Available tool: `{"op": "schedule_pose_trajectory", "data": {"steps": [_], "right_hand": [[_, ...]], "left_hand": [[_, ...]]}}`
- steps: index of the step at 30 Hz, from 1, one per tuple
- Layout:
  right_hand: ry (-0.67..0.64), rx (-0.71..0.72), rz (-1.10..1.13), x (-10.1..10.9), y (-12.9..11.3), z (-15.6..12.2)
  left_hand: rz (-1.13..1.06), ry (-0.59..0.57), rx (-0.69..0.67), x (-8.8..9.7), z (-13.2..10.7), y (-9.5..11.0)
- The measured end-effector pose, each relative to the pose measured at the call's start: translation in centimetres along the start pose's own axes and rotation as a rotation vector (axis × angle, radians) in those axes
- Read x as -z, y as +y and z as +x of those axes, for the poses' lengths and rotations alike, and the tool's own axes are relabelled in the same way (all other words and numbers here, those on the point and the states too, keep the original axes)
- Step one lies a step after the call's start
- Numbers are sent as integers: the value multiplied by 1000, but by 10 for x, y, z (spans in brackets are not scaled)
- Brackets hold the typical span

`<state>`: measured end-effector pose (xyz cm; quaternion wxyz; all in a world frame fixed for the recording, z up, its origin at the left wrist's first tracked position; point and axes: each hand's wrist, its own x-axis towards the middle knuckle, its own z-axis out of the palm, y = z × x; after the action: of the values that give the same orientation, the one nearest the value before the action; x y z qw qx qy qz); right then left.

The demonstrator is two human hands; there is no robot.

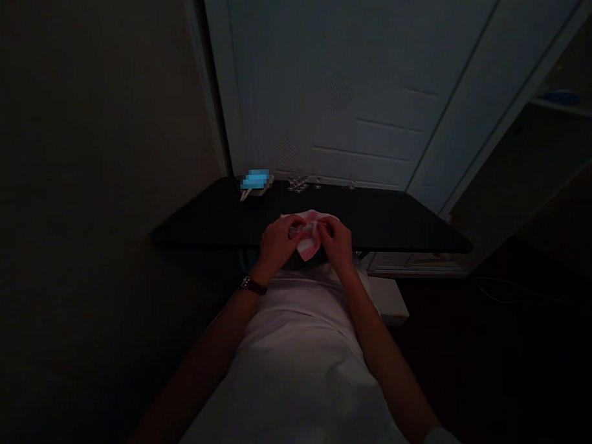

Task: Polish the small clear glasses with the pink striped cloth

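My left hand is closed around a small clear glass, whose exact shape is hard to make out in the dim light. A pink-and-white cloth is bunched against the glass and hangs down between my hands. The fingers of my right hand are pinched on the cloth. Both hands are close together, above the near edge of the black table. Toward the back of that table stand several small clear glasses, with another glass and one more glass farther right.
A device with a lit, blurred screen and a pale cable lies at the table's back left. Behind the table rises a pale panelled door. A white box sits below, to the right of my body. The room is dark.
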<state>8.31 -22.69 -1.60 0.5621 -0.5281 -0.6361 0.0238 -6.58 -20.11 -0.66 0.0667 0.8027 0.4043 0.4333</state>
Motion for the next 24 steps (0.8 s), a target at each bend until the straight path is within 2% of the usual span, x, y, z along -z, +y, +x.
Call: {"op": "schedule_pose_trajectory", "data": {"steps": [10, 19, 24], "right_hand": [[-29, -11, -66, 0, 0, 0], [-51, -23, -90, 0, 1, 1], [-42, -19, -81, 0, 1, 1]], "left_hand": [[70, -1, -46, -2, 0, -2], [-17, 25, -81, -2, 0, -7], [-51, 58, -45, 1, 1, -6]]}}
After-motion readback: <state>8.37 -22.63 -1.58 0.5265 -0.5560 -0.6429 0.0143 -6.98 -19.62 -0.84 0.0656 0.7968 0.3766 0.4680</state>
